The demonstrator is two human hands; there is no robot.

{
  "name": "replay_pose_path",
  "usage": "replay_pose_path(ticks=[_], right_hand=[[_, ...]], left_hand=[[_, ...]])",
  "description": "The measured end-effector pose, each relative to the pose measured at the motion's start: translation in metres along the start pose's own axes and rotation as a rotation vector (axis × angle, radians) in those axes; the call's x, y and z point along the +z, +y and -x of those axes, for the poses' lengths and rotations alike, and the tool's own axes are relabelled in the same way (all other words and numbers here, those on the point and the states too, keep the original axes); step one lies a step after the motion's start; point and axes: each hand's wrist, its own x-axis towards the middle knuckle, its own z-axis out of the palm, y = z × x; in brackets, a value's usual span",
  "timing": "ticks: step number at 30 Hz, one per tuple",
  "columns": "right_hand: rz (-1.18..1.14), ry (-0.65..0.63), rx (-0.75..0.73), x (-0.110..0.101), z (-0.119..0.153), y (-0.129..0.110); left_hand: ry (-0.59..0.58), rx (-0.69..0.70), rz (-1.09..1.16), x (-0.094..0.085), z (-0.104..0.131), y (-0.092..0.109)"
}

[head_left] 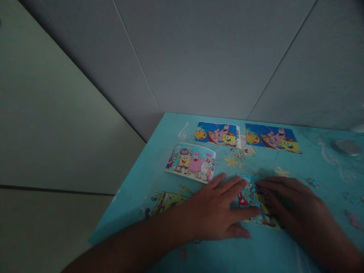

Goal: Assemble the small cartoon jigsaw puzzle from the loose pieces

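Observation:
A small colourful cartoon picture [250,194], which looks like a jigsaw puzzle, lies on the table between my hands. My left hand [217,212] rests flat with its fingers spread, the fingertips over the picture's left part. On the picture's right part, my right hand [297,204] has its fingers bent and close together, tips pressed down. Whatever they hold, if anything, is hidden. Just beyond my left fingers is a cartoon card [193,162] with slightly curled edges.
Two blue cartoon cards, a left one [217,134] and a right one [271,137], lie near the wall [204,57]. Small loose pieces [353,220] are at the right. A round, pale object [348,147] stands at the back right. The turquoise table [136,178] has printed cartoon figures.

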Motion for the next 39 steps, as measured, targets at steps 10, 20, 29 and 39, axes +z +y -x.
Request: replay_pose_path(ticks=[10, 20, 29, 39], right_hand=[[0.006, 0.019, 0.077, -0.005, -0.002, -0.006], [0.005, 0.038, 0.153, -0.011, -0.009, -0.023], [-0.003, -0.114, 0.143, 0.002, -0.009, -0.023], [-0.168, -0.113, 0.282, -0.006, -0.015, -0.034]], left_hand=[[-0.016, -0.008, 0.061, 0.001, 0.001, -0.002], [-0.048, 0.004, 0.111, -0.002, 0.001, -0.003], [-0.041, 0.005, 0.104, 0.002, 0.001, -0.004], [-0.073, 0.010, 0.085, 0.002, 0.001, -0.004]])
